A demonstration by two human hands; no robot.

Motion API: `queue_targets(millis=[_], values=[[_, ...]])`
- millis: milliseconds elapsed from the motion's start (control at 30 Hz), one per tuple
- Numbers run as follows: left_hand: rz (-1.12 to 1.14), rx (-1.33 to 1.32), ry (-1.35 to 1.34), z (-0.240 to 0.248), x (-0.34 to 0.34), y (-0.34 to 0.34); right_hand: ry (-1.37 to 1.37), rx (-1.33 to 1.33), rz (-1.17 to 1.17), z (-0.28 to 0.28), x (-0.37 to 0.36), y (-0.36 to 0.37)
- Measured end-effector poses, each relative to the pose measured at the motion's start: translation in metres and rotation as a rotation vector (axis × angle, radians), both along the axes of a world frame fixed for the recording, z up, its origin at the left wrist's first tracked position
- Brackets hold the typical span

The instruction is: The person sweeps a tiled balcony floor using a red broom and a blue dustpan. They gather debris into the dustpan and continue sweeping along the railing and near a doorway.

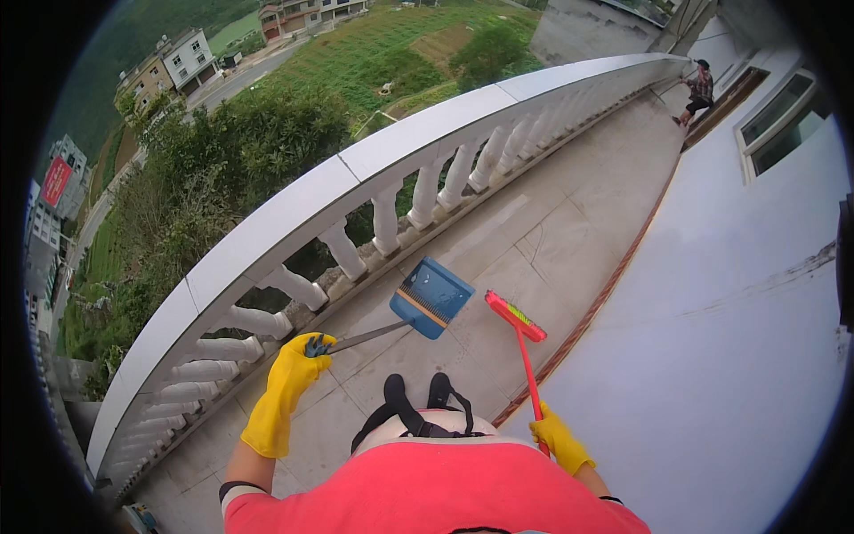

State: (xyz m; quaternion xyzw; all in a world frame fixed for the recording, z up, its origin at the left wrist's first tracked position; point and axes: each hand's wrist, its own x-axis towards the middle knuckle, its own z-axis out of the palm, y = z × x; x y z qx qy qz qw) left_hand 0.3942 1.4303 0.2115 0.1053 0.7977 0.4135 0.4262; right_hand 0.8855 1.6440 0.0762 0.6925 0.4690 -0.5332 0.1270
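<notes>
My left hand (307, 358), in a yellow rubber glove, is closed round the grip of a long-handled dustpan. The blue dustpan (449, 289) has a comb-toothed strip and a grey handle; its pan is out in front of my feet, over the tiled floor. In my right hand (559, 438), also gloved in yellow, is the red handle of a broom. The broom's red head (516, 315), with some yellow-green on it, lies to the right of the dustpan, apart from it. Whether either head touches the floor is hard to tell.
A white balustrade (320, 191) curves along the left of the tiled balcony floor (560, 240). On the right runs a white wall (694, 303) with a window (783, 125). Another person (699, 89) is at the far end. My black shoes (396, 388) are below.
</notes>
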Motion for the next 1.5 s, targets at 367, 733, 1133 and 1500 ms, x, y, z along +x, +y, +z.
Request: queue_targets(millis=[367,733,1133,1500], values=[[0.291,0.704,0.091,0.162,-0.067,0.117,-0.257,0.006,0.118,-0.028,0.043,0.022],[0.641,1.651,-0.465,-0.025,-0.311,0.162,-0.059,0.049,-0.239,-0.079,0.012,0.01],[0.589,1.931,-1.006,-0.095,-0.377,0.245,-0.055,-0.065,-0.433,-0.104,-0.077,0.019],[0.322,1.806,-1.151,-0.036,-0.304,0.36,0.16,-0.025,-0.549,-0.044,-0.073,0.025]])
